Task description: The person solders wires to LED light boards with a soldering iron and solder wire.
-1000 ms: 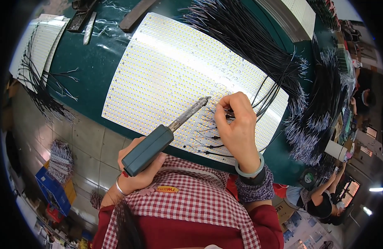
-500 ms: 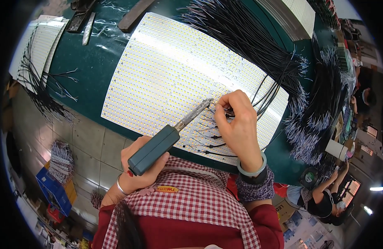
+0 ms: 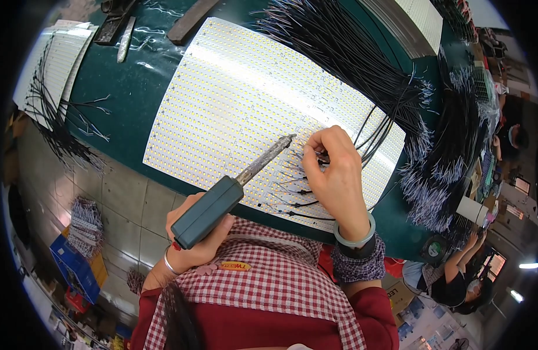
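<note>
My left hand (image 3: pixel 203 251) is wrapped round the dark green handle of a soldering iron (image 3: pixel 209 210). Its grey metal shaft points up and to the right, and the tip is a little left of my right fingertips. My right hand (image 3: pixel 339 181) pinches a thin black cable (image 3: pixel 323 158) over the white LED board (image 3: pixel 216 105); the fingers partly hide the grip. Several short black cables with stripped thin wire ends lie along the board below the tip, such as the black cable (image 3: pixel 304 204). Whether the tip touches the board I cannot tell.
A large bundle of black cables (image 3: pixel 333 41) lies behind the board, and another cable bundle (image 3: pixel 455 134) is at the right. More LED boards (image 3: pixel 62 64) with cables sit at the far left. A dark bar (image 3: pixel 190 20) rests on the green table (image 3: pixel 126 87). A co-worker (image 3: pixel 455 280) is at the right.
My left hand has drawn the soldering iron slightly back to the lower left, its tip now farther from my right fingers. My right hand has hardly moved.
</note>
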The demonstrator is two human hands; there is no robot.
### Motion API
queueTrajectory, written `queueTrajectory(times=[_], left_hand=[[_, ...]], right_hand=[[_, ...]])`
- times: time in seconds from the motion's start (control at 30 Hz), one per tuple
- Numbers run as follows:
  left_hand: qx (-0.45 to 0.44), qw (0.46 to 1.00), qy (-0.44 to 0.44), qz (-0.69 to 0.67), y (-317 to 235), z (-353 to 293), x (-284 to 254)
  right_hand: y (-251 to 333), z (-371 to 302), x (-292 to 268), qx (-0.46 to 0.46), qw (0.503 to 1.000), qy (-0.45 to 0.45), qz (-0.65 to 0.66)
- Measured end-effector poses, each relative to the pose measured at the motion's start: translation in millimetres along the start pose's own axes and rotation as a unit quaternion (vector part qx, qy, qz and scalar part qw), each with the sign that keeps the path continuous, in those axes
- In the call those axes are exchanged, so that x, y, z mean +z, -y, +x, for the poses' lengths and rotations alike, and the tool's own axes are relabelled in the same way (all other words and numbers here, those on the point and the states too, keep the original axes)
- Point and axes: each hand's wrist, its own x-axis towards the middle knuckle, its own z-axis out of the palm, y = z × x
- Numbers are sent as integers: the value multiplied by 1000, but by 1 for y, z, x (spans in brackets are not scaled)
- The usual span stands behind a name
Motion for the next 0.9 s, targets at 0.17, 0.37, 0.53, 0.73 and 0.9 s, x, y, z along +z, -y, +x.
queueTrajectory(times=[0.17, 0.37, 0.53, 0.73, 0.9], left_hand=[[-35, 999, 4, -8, 2, -5, -1], [-17, 1000, -14, -7, 4, -4, 1], [-23, 999, -10, -19, 5, -4, 1], [-48, 999, -2, -24, 7, -8, 1], [-30, 999, -7, -28, 6, -4, 3]], right_hand=[[1, 0, -5, 43, 996, 17, 80], [-3, -1, -12, 45, 991, 65, 107], [0, -2, -1, 27, 998, 19, 59], [3, 0, 9, 15, 999, -30, 31], [3, 1, 11, 26, 999, -38, 27]])
